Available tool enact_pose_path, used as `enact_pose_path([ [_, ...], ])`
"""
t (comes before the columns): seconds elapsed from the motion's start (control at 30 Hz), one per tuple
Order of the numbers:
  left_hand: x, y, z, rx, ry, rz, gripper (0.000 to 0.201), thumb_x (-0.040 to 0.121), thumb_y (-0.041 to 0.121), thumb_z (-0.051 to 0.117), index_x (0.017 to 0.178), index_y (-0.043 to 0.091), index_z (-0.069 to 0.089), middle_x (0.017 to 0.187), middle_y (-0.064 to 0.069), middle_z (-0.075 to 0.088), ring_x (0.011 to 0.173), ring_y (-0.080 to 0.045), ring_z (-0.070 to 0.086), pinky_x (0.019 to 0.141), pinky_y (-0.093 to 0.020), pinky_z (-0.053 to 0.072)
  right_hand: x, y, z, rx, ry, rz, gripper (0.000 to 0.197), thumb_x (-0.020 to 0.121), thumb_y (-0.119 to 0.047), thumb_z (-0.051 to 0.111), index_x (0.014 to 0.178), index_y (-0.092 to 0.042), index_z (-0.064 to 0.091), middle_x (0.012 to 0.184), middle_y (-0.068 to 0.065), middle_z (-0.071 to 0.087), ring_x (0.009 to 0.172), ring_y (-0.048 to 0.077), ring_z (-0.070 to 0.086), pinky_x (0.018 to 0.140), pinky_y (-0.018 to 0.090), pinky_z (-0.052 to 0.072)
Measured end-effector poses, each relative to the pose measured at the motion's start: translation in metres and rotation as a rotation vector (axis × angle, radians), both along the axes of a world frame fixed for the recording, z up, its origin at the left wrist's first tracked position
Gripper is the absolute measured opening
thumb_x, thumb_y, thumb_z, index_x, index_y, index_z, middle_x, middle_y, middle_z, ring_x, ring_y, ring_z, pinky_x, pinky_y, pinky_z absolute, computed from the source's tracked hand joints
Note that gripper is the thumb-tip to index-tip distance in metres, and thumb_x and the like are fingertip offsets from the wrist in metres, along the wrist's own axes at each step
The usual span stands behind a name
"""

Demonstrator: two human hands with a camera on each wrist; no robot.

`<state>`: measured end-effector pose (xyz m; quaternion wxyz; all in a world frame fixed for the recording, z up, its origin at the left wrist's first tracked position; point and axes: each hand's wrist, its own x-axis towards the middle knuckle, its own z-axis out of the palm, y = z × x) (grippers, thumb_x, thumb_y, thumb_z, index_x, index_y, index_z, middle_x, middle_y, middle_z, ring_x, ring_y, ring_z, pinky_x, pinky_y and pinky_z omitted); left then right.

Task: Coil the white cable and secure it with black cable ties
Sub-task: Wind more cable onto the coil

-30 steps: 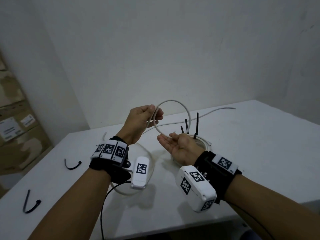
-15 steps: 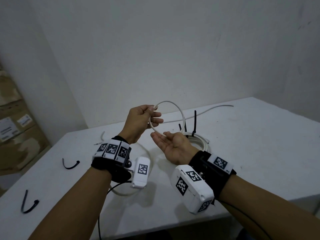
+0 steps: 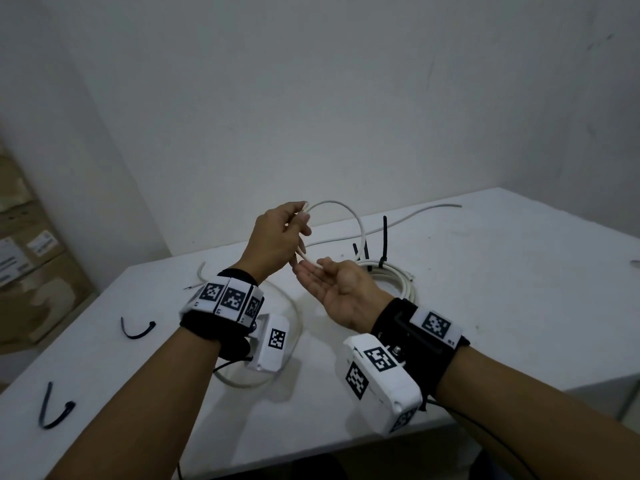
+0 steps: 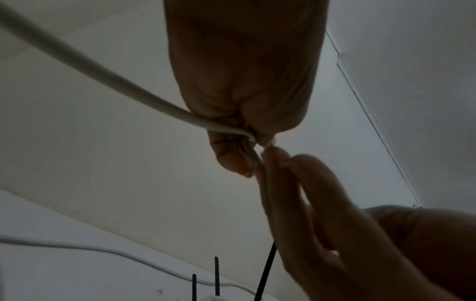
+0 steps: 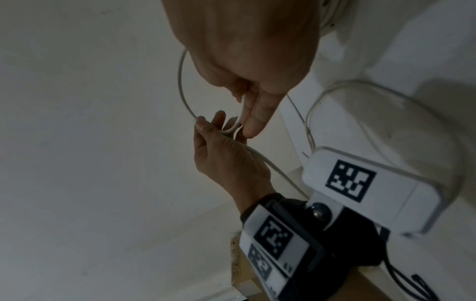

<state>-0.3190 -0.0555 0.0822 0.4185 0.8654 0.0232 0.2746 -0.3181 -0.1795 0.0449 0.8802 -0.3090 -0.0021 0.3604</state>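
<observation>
The left hand (image 3: 277, 237) is raised above the white counter (image 3: 519, 306), its fingers and thumb curled round the white cable (image 3: 360, 230), pinching a small loop of it; the loop arches up and to the right of that hand, then drops toward the right hand (image 3: 341, 289); the right hand lies palm up just below and beside the left hand, its fingers nearly straight and relaxed, the fingertips (image 4: 275, 158) touching the cable at the left hand's pinch. Behind the right hand a coiled bundle (image 3: 394, 282) of the cable rests on the counter, with black cable ties (image 3: 383, 244) standing upright from it; a loose run of cable trails from the bundle toward the counter's far right. Two more black ties (image 3: 136, 330) lie on the counter, well left of the left hand; cardboard boxes (image 3: 31, 258) stand past the counter's left edge.
</observation>
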Motion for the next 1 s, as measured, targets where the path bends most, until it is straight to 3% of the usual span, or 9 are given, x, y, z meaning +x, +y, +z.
enact_pose_path([
  [0.07,0.000,0.000,0.001,0.001,-0.046,0.045,0.030,0.101,0.020,0.046,0.127,0.008,0.056,0.086,-0.011,0.068,0.046,-0.012,0.062,0.043,-0.027,0.053,0.000,0.000,-0.002,-0.015,-0.018,-0.012,0.019,0.101,-0.003,0.032,0.092,0.001,0.048,0.087,0.022,0.061,0.110,0.036,0.060,0.083,0.038,0.050],
  [0.17,0.000,0.000,0.003,0.011,-0.088,0.083,0.028,0.102,0.022,0.044,0.118,0.006,0.060,0.086,-0.010,0.069,0.049,-0.021,0.066,0.049,-0.035,0.058,-0.002,0.001,-0.005,-0.042,-0.054,-0.013,0.018,0.100,-0.003,0.035,0.090,0.002,0.049,0.089,0.022,0.062,0.101,0.036,0.061,0.083,0.038,0.050],
  [0.27,0.000,-0.001,0.003,-0.192,-0.032,0.043,0.025,0.101,0.020,0.045,0.104,0.001,0.061,0.081,-0.015,0.069,0.050,-0.023,0.065,0.049,-0.032,0.057,-0.006,0.004,-0.007,-0.050,-0.057,0.000,0.018,0.100,-0.003,0.036,0.090,0.003,0.050,0.090,0.022,0.061,0.096,0.034,0.060,0.083,0.038,0.050],
  [0.37,-0.002,-0.004,0.004,-0.364,0.029,-0.033,0.027,0.100,0.019,0.047,0.098,-0.003,0.062,0.078,-0.016,0.068,0.056,-0.022,0.066,0.054,-0.032,0.057,-0.009,0.008,-0.009,-0.047,-0.040,0.004,0.019,0.101,-0.004,0.036,0.089,0.002,0.049,0.093,0.022,0.061,0.104,0.036,0.060,0.083,0.038,0.050],
  [0.53,-0.004,-0.007,0.002,-0.407,0.080,-0.071,0.027,0.100,0.024,0.048,0.099,0.002,0.065,0.081,-0.015,0.069,0.064,-0.024,0.066,0.059,-0.033,0.058,-0.006,0.005,-0.010,0.037,0.017,-0.049,0.018,0.101,-0.004,0.036,0.090,0.001,0.049,0.088,0.022,0.061,0.115,0.038,0.057,0.086,0.039,0.049],
  [0.77,-0.005,-0.010,0.004,-0.425,0.079,-0.100,0.032,0.101,0.025,0.047,0.106,-0.003,0.062,0.083,-0.016,0.068,0.053,-0.021,0.065,0.051,-0.030,0.056,-0.008,0.002,-0.004,0.053,-0.007,-0.012,0.027,0.102,-0.011,0.036,0.096,0.004,0.058,0.091,0.018,0.064,0.084,0.026,0.064,0.086,0.035,0.049],
  [0.9,-0.005,-0.012,0.006,-0.425,0.075,-0.102,0.030,0.101,0.023,0.047,0.104,-0.003,0.062,0.078,-0.016,0.067,0.053,-0.020,0.064,0.049,-0.028,0.055,-0.007,0.000,-0.003,0.067,-0.016,-0.021,0.027,0.102,-0.011,0.037,0.096,0.003,0.059,0.091,0.018,0.065,0.081,0.025,0.064,0.086,0.034,0.049],
  [1.0,-0.003,-0.013,0.007,-0.429,0.026,-0.082,0.026,0.101,0.019,0.047,0.096,0.000,0.063,0.063,-0.008,0.055,0.046,-0.016,0.057,0.047,-0.026,0.050,-0.009,0.001,-0.003,0.067,-0.030,-0.018,0.020,0.100,-0.014,0.043,0.096,0.001,0.056,0.092,0.018,0.064,0.082,0.026,0.065,0.079,0.034,0.053],
])
